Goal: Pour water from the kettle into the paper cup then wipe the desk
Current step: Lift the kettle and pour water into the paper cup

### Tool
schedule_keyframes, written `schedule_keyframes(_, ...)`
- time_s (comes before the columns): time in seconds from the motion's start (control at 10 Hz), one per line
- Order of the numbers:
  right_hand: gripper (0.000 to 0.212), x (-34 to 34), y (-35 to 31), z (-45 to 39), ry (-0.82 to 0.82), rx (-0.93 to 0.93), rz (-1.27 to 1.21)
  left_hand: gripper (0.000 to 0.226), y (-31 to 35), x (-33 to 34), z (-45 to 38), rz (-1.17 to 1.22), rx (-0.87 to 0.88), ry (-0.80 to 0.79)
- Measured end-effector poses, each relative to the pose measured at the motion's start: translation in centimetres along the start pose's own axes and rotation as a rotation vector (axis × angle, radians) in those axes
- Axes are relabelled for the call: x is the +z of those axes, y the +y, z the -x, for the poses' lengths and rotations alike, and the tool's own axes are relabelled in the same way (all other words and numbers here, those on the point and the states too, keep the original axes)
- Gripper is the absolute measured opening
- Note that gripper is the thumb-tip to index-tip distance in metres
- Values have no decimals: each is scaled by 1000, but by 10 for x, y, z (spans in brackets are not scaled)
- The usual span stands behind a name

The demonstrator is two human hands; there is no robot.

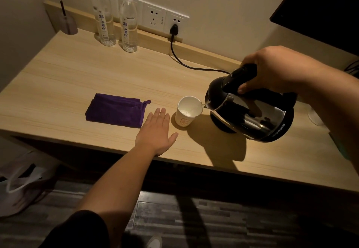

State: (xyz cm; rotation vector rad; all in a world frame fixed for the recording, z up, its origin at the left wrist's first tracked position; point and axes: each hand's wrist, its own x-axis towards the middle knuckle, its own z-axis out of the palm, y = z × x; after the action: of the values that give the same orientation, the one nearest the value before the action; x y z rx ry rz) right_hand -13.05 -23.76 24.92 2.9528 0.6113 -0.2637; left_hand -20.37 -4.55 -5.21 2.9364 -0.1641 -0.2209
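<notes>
A black and steel kettle (252, 111) is tilted to the left, its spout just over the rim of a white paper cup (186, 111). A thin stream of water runs into the cup. My right hand (272, 69) grips the kettle's black handle from above. My left hand (157, 131) lies flat on the wooden desk (77, 72), fingers spread, just left of the cup and not touching it. A folded purple cloth (116, 109) lies on the desk to the left of that hand.
Two clear water bottles (116, 18) stand at the back left by the wall sockets. A black cable (186, 61) runs from a plug across the desk behind the kettle. A glass with a straw (67, 22) stands in the far left corner. White bags (21, 181) lie on the floor.
</notes>
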Motion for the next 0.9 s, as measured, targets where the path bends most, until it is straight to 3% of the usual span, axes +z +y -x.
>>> schedule_keyframes(0.9,39,-4,-3,-7,-41,-5,27,80,0,1,0,5,7,-1)
